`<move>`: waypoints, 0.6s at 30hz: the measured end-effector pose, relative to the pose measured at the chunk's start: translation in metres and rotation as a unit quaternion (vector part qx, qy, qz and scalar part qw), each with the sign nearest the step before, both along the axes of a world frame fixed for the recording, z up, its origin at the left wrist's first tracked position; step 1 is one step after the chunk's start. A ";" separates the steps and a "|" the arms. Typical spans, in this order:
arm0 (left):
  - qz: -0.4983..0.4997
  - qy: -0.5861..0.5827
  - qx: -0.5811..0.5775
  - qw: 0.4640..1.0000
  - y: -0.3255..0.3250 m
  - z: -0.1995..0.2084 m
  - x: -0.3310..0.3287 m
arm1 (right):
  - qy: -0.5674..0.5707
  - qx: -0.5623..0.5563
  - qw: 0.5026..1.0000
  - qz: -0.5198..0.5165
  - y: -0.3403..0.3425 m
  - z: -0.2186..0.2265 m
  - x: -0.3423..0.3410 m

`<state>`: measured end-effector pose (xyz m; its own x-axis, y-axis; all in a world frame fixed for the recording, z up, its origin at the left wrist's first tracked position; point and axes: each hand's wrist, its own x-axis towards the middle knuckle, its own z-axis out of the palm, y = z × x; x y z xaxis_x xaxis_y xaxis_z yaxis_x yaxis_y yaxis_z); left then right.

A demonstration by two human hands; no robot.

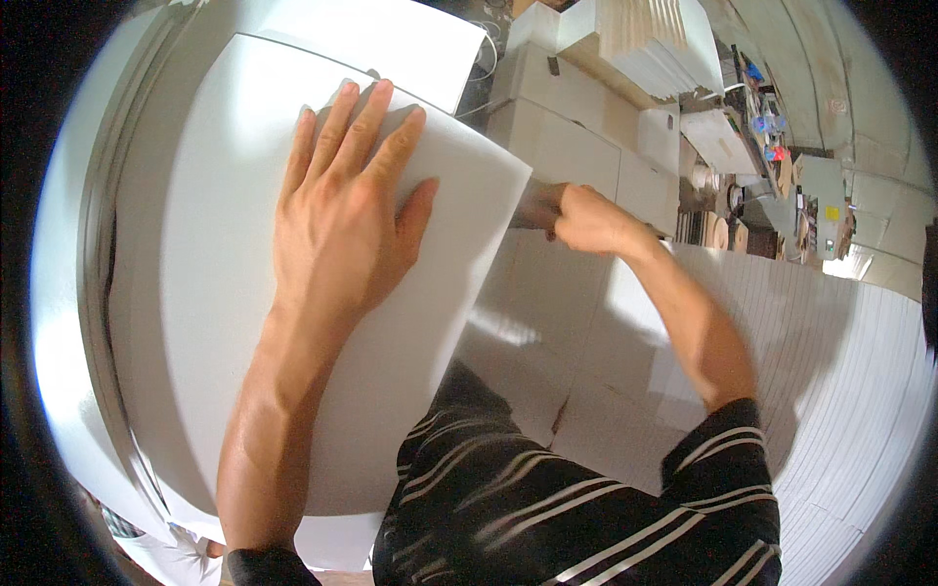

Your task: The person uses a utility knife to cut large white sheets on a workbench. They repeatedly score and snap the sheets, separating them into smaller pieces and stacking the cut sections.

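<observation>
My left hand [342, 220] lies flat on a large white panel [391, 361], its fingers stretched toward the far edge and the thumb held apart. Beyond the panel's right edge, my right hand [590, 219] is closed in a fist near the far right corner. A dark, blurred patch lies between that fist and the panel; whether it is a thing in my grip or a shadow is unclear. Another white sheet or panel [391, 34] adjoins the far edge.
Large stacks of white boards [840, 391] stand to my right. Farther off are white panels standing together [674, 34] and a cluttered shelf [762, 127]. At the left runs a curved grey edge [103, 244]. Part of another person [181, 557] shows at lower left.
</observation>
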<state>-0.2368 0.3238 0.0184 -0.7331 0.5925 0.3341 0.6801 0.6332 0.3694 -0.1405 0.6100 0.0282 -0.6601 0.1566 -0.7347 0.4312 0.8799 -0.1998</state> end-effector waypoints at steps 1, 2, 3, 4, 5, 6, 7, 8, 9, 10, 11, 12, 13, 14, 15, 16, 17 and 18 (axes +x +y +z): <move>-0.001 -0.004 0.005 1.000 0.000 -0.001 0.000 | 0.000 -0.037 0.990 -0.139 0.002 -0.009 0.005; -0.004 0.004 0.020 1.000 0.000 -0.001 -0.001 | 0.011 -0.083 0.957 -0.276 0.002 -0.018 0.009; -0.009 0.013 0.034 0.999 0.000 -0.002 -0.003 | 0.150 -0.186 0.910 -0.340 -0.004 -0.026 0.020; -0.004 0.013 0.036 0.999 0.000 -0.002 -0.006 | 0.208 -0.293 0.848 -0.391 -0.011 -0.033 0.028; -0.001 0.013 0.037 0.999 -0.001 -0.003 -0.008 | 0.220 -0.386 0.781 -0.439 -0.017 -0.036 0.037; 0.001 0.011 0.035 0.999 -0.002 -0.003 -0.011 | 0.219 -0.444 0.706 -0.506 -0.026 -0.040 0.046; 0.001 0.012 0.029 1.000 -0.003 -0.004 -0.014 | 0.237 -0.492 0.621 -0.563 -0.039 -0.045 0.053; -0.009 0.001 0.065 0.998 -0.005 -0.004 -0.019 | 0.241 -0.531 0.588 -0.560 -0.050 -0.047 0.056; -0.023 -0.014 0.091 0.996 -0.008 -0.004 -0.022 | 0.247 -0.529 0.596 -0.552 -0.060 -0.047 0.059; -0.031 -0.032 0.107 0.993 -0.010 -0.005 -0.026 | 0.251 -0.523 0.601 -0.549 -0.070 -0.045 0.061; -0.031 -0.057 0.141 0.988 -0.013 -0.005 -0.027 | 0.289 -0.511 0.617 -0.524 -0.079 -0.043 0.061; -0.028 -0.079 0.149 0.985 -0.014 -0.005 -0.028 | 0.327 -0.496 0.632 -0.497 -0.085 -0.041 0.059; -0.023 -0.100 0.156 0.982 -0.015 -0.005 -0.027 | 0.377 -0.509 0.636 -0.441 -0.091 -0.039 0.057; 0.002 -0.137 0.155 0.978 -0.015 -0.005 -0.027 | 0.384 -0.481 0.628 -0.476 -0.095 -0.039 0.053; 0.004 -0.162 0.201 0.966 -0.014 -0.005 -0.025 | 0.403 -0.482 0.611 -0.482 -0.095 -0.040 0.047; 0.010 -0.161 0.196 0.967 -0.014 -0.004 -0.024 | 0.425 -0.501 0.590 -0.470 -0.093 -0.041 0.041; 0.018 -0.165 0.186 0.969 -0.012 -0.004 -0.023 | 0.450 -0.463 0.629 -0.432 -0.090 -0.044 0.037; 0.026 -0.166 0.176 0.970 -0.013 -0.001 -0.022 | 0.495 -0.414 0.652 -0.397 -0.089 -0.047 0.035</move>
